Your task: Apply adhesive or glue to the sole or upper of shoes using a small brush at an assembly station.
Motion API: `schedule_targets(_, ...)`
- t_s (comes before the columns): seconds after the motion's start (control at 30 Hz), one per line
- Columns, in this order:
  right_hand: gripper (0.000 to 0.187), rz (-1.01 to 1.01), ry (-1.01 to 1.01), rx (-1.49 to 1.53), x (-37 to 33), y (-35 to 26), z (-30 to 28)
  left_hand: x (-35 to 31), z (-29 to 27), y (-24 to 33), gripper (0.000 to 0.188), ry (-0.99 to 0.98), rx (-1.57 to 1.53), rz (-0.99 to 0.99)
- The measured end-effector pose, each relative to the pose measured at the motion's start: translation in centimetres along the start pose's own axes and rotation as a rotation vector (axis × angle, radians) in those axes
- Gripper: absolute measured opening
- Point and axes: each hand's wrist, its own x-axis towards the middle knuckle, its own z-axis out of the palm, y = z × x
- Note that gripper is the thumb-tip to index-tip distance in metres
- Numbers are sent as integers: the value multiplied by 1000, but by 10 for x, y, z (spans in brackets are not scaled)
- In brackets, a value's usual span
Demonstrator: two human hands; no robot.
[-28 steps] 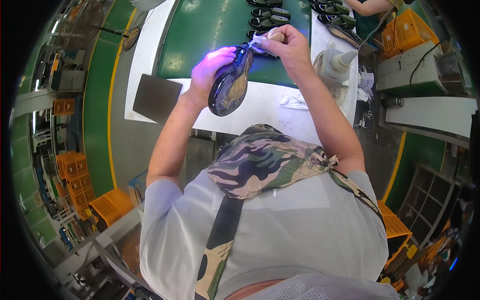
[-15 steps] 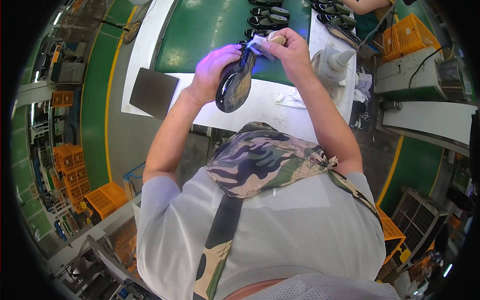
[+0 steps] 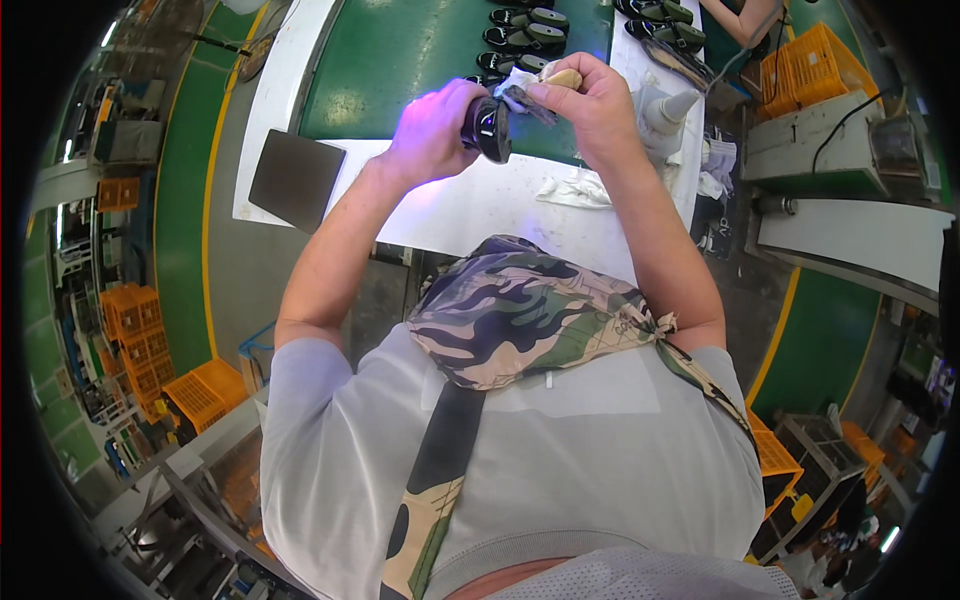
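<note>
A glossy black shoe [image 3: 490, 128] is gripped in my left hand [image 3: 437, 130], its fingers wrapped round it. The shoe is tipped so that a rounded, shiny end points toward me; its far part is hidden by the hand. Close to its right side, my right hand [image 3: 603, 108] pinches a crumpled white cloth [image 3: 517, 84] with greyish, soiled folds. A tan, rounded piece [image 3: 566, 78] of a kind I cannot make out also sits in those fingers. The cloth is at the shoe's far edge; whether they touch is hard to tell.
Several black shoes [image 3: 527, 38] stand on the green belt [image 3: 400, 60] beyond my hands, more on the white right ledge. A white squeeze bottle [image 3: 665, 112], a crumpled white cloth [image 3: 575, 190] and a dark flat panel [image 3: 296, 178] lie around. A co-worker's arm [image 3: 740, 18] shows far right.
My left hand has turned the shoe, so its long sole side no longer shows and a rounded end faces me. The right hand keeps its pinch on the cloth, close by.
</note>
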Motion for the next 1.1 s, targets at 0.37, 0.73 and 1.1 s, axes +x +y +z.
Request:
schedule_targets(0.37,19,-142,-113,-163,23,8,3,-16,-11,-14,70,-486,-548,-391)
schedule_targets(0.73,20,-185,-259,-316,20,37,11,-50,6,-28,63,-316,-1197,-682)
schedule_targets(1.1,21,109,-472,-276,-14,56,7,-79,23,-27,47,-48,-1514,-888)
